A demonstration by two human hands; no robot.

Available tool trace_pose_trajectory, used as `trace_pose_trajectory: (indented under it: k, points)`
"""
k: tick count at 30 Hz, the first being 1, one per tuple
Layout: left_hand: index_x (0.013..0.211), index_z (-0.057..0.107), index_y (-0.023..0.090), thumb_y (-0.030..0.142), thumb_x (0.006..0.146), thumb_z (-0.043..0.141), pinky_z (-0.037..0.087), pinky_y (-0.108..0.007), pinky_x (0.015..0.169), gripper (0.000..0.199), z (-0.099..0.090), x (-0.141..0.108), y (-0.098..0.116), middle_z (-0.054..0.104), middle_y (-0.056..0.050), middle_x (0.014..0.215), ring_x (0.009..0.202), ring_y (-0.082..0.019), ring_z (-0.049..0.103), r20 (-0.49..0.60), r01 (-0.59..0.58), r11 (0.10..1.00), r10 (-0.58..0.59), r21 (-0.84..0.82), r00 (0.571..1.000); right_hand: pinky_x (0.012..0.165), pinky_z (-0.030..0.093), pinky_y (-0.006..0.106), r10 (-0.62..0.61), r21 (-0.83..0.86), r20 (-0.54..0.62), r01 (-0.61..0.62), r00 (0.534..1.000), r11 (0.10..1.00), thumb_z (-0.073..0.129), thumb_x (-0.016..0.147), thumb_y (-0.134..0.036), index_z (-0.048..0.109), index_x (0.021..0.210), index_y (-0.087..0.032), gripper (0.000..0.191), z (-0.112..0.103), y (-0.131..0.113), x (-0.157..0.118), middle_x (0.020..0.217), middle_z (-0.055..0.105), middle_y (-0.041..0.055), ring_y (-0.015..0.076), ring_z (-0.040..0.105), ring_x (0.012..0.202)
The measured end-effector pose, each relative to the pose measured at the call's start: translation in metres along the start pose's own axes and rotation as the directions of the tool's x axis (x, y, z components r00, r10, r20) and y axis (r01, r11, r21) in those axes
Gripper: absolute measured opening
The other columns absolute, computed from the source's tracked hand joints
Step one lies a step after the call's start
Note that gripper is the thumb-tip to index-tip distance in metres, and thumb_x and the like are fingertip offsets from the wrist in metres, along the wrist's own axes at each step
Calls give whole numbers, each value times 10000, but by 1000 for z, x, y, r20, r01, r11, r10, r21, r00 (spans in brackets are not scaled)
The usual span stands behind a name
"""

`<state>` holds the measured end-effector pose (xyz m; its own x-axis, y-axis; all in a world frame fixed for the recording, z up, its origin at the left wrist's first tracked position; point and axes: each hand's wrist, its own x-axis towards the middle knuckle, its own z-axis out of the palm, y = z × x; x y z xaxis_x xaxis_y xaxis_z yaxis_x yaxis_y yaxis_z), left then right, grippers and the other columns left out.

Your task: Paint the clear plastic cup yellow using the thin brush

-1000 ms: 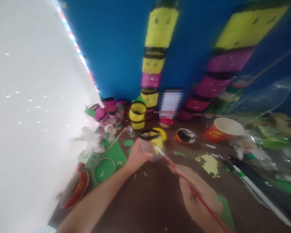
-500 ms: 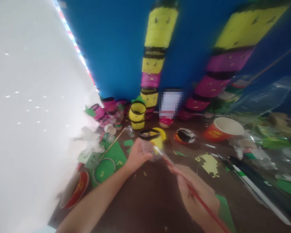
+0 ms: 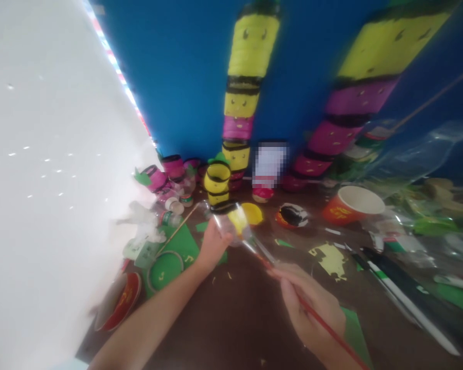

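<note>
My left hand point(image 3: 211, 249) is closed around a clear plastic cup point(image 3: 239, 218) with a black rim and a patch of yellow paint on its side. The cup is tilted above the table. In my right hand point(image 3: 318, 293) is a red-handled paintbrush point(image 3: 324, 321), gripped like a pen. Its bristle end points at the lower side of the cup; I cannot tell whether it touches. Just behind the cup lies a yellow paint lid point(image 3: 252, 214). Right of that stands a container of black paint point(image 3: 292, 215).
Yellow and magenta painted cups point(image 3: 217, 177) stand near the blue wall point(image 3: 185, 77). An orange paper cup point(image 3: 343, 208) and clear plastic pieces are at the right. Green paper point(image 3: 185, 239) and a red bowl point(image 3: 125, 303) lie left; pens point(image 3: 405, 298) lie right.
My left hand has turned the cup, so more of its clear side and less yellow shows. The brush tip has shifted slightly left and down with my right hand.
</note>
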<state>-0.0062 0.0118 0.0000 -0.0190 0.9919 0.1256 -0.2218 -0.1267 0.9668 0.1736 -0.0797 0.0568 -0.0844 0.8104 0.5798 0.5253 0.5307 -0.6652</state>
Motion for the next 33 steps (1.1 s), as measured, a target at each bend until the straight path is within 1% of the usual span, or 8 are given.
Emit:
trace_pose_trajectory:
  k: [2, 3, 5, 7, 11, 18, 24, 33]
  points:
    - [1002, 555, 180, 532, 661, 663, 462, -321, 809, 502, 0, 1, -1, 639, -45, 917, 855, -171, 602, -26, 13, 999, -12, 42, 1000, 758, 546, 235, -19, 51, -20, 20, 1000, 999, 455, 812, -60, 608, 883, -206, 223, -3, 0, -1, 834, 668, 22, 126, 655, 801]
    - [997, 558, 179, 536, 655, 665, 467, -322, 801, 506, 0, 1, 0, 646, -49, 917, 853, -175, 606, -35, 15, 999, -14, 33, 999, 755, 549, 239, -31, 65, -33, 34, 999, 997, 449, 812, -53, 604, 910, -204, 237, -4, 0, -2, 843, 668, 26, 130, 654, 816]
    - [1021, 555, 178, 540, 620, 689, 470, -334, 826, 558, 2, 0, 4, 656, -79, 984, 915, -203, 615, 18, 17, 1000, -17, -24, 1000, 772, 552, 253, -58, 51, -40, 60, 998, 997, 439, 812, -46, 600, 965, -197, 269, -7, 0, -2, 879, 674, 38, 139, 653, 853]
    - [1024, 551, 181, 527, 585, 720, 484, -342, 815, 584, 4, -2, 8, 670, -80, 964, 905, -214, 631, 91, 61, 996, -55, -65, 994, 790, 554, 267, -90, 4, -24, 90, 996, 996, 442, 810, -47, 603, 994, -191, 284, -8, -1, -1, 915, 679, 48, 149, 654, 880]
    - [1042, 546, 181, 492, 537, 762, 492, -364, 820, 631, 5, -6, 13, 680, -81, 947, 895, -230, 647, 189, 142, 987, -126, -75, 974, 761, 568, 266, -169, -74, -32, 167, 985, 983, 507, 786, -57, 616, 959, -180, 239, -8, -2, 3, 886, 687, 50, 157, 666, 836]
    - [1077, 553, 174, 476, 512, 778, 482, -375, 854, 679, 4, -7, 15, 681, -95, 978, 944, -250, 636, 202, 171, 981, -150, -90, 968, 742, 578, 263, -161, -155, -106, 143, 981, 977, 521, 786, -62, 615, 948, -206, 236, -5, -4, 5, 871, 687, 28, 149, 671, 785]
    - [1077, 562, 179, 402, 518, 788, 490, -400, 859, 643, 5, -8, 15, 688, -99, 998, 949, -261, 643, 195, 178, 980, -158, -91, 968, 738, 583, 282, -145, -173, -92, 128, 985, 977, 518, 797, -90, 601, 976, -230, 242, -5, -5, 5, 879, 687, 29, 165, 674, 786]
    - [1068, 549, 174, 462, 515, 778, 488, -379, 844, 665, 4, -7, 13, 684, -97, 983, 932, -246, 640, 220, 168, 980, -142, -103, 965, 736, 576, 280, -79, -99, -78, 72, 994, 992, 508, 804, -85, 613, 953, -241, 240, -1, -3, 3, 877, 687, 26, 160, 670, 792]
